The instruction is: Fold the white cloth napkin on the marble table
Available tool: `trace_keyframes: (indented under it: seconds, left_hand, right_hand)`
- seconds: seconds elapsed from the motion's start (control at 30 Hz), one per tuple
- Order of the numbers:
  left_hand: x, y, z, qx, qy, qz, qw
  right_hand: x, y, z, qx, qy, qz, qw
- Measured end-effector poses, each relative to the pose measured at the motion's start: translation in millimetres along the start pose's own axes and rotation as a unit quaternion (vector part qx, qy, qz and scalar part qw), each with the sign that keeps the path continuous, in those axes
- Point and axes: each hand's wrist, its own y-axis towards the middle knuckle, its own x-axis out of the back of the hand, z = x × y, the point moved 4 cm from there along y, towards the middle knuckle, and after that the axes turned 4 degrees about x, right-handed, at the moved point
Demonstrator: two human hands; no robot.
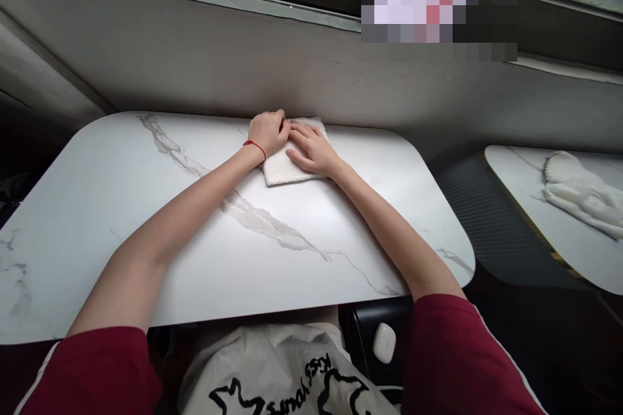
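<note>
Our left hand (267,131) curls its fingers, grip unclear; our right hand (315,150) lies open-fingered on the folded cloth (281,170); progress, we cannot tell.

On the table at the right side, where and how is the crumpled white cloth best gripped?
Probably at the left end of the cloth, pinched from above: its bunched folds look raised there, and nothing lies on top.

Soft, cool light seems to fall from the window side, leaving a pale sheen on the marbled bench (204,272) while the lower corners sink into shadow, with wide-angle stretching towards the edges and a pixelated block at upper right.
</note>
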Motion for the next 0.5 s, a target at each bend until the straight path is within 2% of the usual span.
trace_keyframes:
  seconds: [0.13, 0.27, 0.4, 0.5]
  left_hand:
    - [-0.7, -10.5, -15.4, -0.018, 0.011, 0.017, 1.0]
    - [-1.0, -29.0, -41.1, -0.053, 0.017, 0.05, 0.997]
    - [0.8, -59.0, -75.2, -0.091, -0.003, 0.103, 0.991]
    - [2.5, -89.1, -103.1, -0.145, -0.026, 0.153, 0.977]
  right_hand:
    - [6.1, -20.3, 9.3, 0.001, 0.0, -0.005, 1.0]
    - [15.2, -51.9, 22.6, -0.016, 0.0, -0.015, 1.0]
    - [30.5, -98.4, 43.5, -0.032, -0.007, -0.019, 0.999]
    - [44.9, -141.0, 66.8, -0.036, -0.017, -0.025, 0.999]
